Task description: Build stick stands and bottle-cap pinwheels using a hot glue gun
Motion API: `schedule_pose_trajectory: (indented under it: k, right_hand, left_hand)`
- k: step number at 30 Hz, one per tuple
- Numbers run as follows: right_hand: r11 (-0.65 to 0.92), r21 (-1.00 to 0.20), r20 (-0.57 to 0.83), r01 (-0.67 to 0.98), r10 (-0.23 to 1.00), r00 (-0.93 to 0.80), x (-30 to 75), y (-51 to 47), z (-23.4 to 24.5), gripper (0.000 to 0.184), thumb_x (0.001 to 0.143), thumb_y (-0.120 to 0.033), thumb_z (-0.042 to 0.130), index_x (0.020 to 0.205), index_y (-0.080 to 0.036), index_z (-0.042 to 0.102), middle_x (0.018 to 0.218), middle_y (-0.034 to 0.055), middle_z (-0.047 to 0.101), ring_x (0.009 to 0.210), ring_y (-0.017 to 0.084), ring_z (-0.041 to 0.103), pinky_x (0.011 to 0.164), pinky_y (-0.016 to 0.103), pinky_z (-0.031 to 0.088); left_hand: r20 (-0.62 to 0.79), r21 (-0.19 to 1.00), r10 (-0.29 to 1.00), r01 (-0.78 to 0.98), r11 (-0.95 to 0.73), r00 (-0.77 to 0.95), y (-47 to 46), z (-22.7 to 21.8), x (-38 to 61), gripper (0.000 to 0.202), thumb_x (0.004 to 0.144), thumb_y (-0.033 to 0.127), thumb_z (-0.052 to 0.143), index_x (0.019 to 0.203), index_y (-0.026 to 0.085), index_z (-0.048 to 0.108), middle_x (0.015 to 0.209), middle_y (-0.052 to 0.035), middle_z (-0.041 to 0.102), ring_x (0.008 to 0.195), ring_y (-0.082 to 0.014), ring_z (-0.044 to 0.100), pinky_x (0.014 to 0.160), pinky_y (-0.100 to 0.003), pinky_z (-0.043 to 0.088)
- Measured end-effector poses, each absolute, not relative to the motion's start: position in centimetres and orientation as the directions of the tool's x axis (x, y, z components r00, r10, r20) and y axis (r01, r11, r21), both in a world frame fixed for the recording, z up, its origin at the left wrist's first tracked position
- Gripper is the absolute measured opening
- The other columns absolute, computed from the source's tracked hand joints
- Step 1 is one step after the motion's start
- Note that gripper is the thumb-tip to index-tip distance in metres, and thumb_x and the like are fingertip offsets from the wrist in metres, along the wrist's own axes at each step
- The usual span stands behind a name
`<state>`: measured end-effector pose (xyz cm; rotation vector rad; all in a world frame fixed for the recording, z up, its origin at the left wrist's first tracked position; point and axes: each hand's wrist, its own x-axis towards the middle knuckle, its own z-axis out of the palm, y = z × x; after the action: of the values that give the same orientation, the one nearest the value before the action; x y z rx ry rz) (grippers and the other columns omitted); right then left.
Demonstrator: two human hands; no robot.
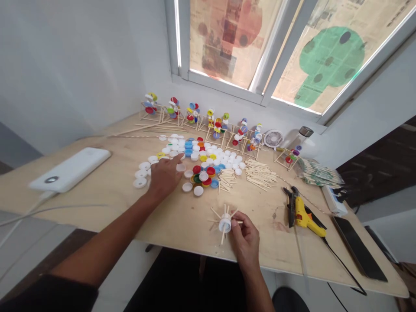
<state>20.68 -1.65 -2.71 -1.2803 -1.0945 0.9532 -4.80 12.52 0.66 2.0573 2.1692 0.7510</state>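
Observation:
My right hand point(246, 238) pinches a white bottle-cap hub point(224, 225) with several thin wooden sticks standing out around it like spokes. It is held just above the table near the front edge. My left hand point(166, 175) is stretched over the pile of plastic bottle caps point(175, 141), its fingers apart and the index finger reaching among white and blue caps. A pale cap point(180, 167) lies right by its thumb. Mixed red, blue and white caps point(204, 176) are to the right of this hand.
Short wooden sticks point(260, 174) lie in piles right of the caps. Small stick-framed wheels with coloured caps point(217, 125) line the back. At right are a yellow glue gun point(305, 216), a phone point(359, 248) and a power strip point(334, 200). A white power bank point(71, 169) lies left.

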Motion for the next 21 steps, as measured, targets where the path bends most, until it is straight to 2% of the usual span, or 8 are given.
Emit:
schedule_pose_trajectory:
  k: [7, 11, 14, 17, 21]
  right_hand:
    - [0.097, -0.994, 0.104, 0.040, 0.967, 0.233, 20.7, -1.5, -2.6, 0.027, 0.084, -0.043, 0.069, 0.094, -0.019, 0.075, 0.084, 0.0053, 0.075, 0.072, 0.018, 0.065, 0.066, 0.027, 0.053]
    - [0.091, -0.995, 0.098, 0.039, 0.964, 0.246, 20.6, -1.5, -2.6, 0.027, 0.083, -0.042, 0.069, 0.095, -0.019, 0.075, 0.088, 0.0063, 0.075, 0.076, 0.019, 0.067, 0.070, 0.028, 0.054]
    - [0.086, -0.996, 0.092, 0.039, 0.969, 0.231, 20.7, -1.6, -2.6, 0.027, 0.084, -0.042, 0.069, 0.095, -0.018, 0.075, 0.086, 0.0063, 0.075, 0.074, 0.019, 0.066, 0.068, 0.028, 0.053]
    - [0.090, -0.995, 0.099, 0.049, 0.971, 0.218, 20.7, -1.7, -2.7, 0.027, 0.085, -0.042, 0.068, 0.095, -0.018, 0.075, 0.086, 0.0066, 0.075, 0.074, 0.019, 0.065, 0.067, 0.028, 0.053]
    - [0.083, -0.994, 0.095, 0.067, 0.971, 0.217, 20.7, -1.7, -2.6, 0.027, 0.084, -0.043, 0.068, 0.093, -0.019, 0.075, 0.088, 0.0062, 0.075, 0.075, 0.019, 0.066, 0.067, 0.028, 0.053]
  left_hand:
    - [0.288, 0.350, 0.955, 0.936, -0.037, -0.070, 15.2, 0.4, -3.5, 0.055, 0.088, 0.025, 0.049, 0.143, 0.024, 0.049, 0.126, -0.0126, 0.068, 0.127, -0.0306, 0.051, 0.107, -0.047, 0.030]
    - [0.289, 0.345, 0.953, 0.939, -0.013, -0.093, 13.3, 1.1, -4.5, 0.051, 0.092, 0.029, 0.046, 0.141, 0.020, 0.051, 0.135, -0.0128, 0.063, 0.131, -0.0280, 0.048, 0.108, -0.043, 0.030]
    - [0.279, 0.348, 0.941, 0.933, 0.089, -0.194, 10.8, 1.5, -6.7, 0.051, 0.092, 0.033, 0.043, 0.140, 0.018, 0.051, 0.140, -0.0129, 0.059, 0.130, -0.0281, 0.048, 0.108, -0.042, 0.032]
    - [0.231, 0.349, 0.912, 0.904, 0.246, -0.338, 8.4, 1.4, -9.3, 0.052, 0.090, 0.034, 0.040, 0.138, 0.017, 0.051, 0.137, -0.0148, 0.060, 0.125, -0.0331, 0.051, 0.103, -0.048, 0.038]
    - [0.104, 0.336, 0.917, 0.881, 0.333, -0.386, 6.8, 0.8, -11.2, 0.054, 0.087, 0.035, 0.041, 0.137, 0.019, 0.053, 0.130, -0.0162, 0.063, 0.120, -0.0376, 0.055, 0.098, -0.055, 0.042]
